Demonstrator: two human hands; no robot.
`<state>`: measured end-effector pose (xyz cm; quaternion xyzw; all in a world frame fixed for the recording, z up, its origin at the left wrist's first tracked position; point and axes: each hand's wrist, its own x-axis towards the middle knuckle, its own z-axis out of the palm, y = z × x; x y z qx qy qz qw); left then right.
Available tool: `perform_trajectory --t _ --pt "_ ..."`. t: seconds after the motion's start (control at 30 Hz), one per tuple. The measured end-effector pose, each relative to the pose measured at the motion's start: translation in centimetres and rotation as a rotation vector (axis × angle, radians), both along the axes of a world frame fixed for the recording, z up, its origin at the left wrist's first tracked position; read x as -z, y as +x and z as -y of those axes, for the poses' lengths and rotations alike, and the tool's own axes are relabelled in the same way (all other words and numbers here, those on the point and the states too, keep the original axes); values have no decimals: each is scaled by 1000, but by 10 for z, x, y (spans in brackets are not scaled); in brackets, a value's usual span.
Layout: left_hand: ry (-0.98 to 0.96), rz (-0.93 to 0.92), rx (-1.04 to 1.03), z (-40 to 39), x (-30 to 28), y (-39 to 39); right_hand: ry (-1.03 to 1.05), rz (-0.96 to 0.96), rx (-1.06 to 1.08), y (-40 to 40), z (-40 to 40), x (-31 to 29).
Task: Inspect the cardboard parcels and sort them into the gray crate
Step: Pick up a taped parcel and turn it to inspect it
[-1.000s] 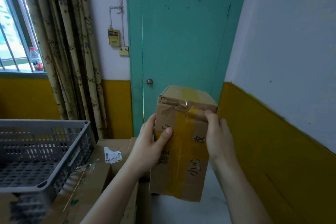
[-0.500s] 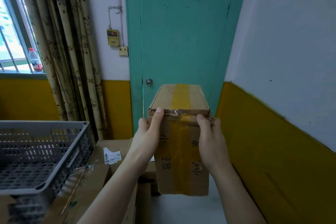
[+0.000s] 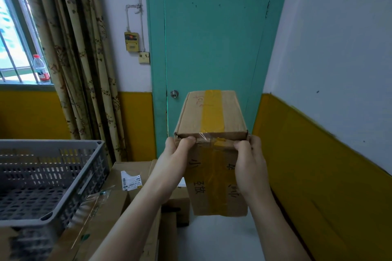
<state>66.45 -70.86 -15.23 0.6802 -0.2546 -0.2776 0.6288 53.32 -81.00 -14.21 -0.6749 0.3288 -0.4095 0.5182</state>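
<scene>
I hold a brown cardboard parcel (image 3: 212, 116) in the air in front of a teal door, its top face and near face both showing. A yellow tape strip runs over both faces, and black handwriting marks the near face. My left hand (image 3: 171, 161) grips its upper left edge with the thumb on the top rim. My right hand (image 3: 249, 165) grips the upper right edge the same way. The gray crate (image 3: 48, 167) stands at the left, perforated, with nothing visible inside it.
Several more cardboard parcels (image 3: 135, 176) lie stacked below my arms, one with a white shipping label (image 3: 131, 180). A yellow and white wall (image 3: 328, 133) closes in on the right. The teal door (image 3: 212, 38) is shut. Curtains and a window with a bottle are at left.
The parcel has been tipped so its taped top face now tilts towards me, and both hands shifted up to its near top edge.
</scene>
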Motion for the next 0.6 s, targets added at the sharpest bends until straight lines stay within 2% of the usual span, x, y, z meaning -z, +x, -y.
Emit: perform_trajectory --t 0.3,0.6 --pt "-21 -17 3 2 2 1 22 35 -8 2 4 5" --pt "-17 6 23 4 5 2 -58 -1 5 5 9 3"
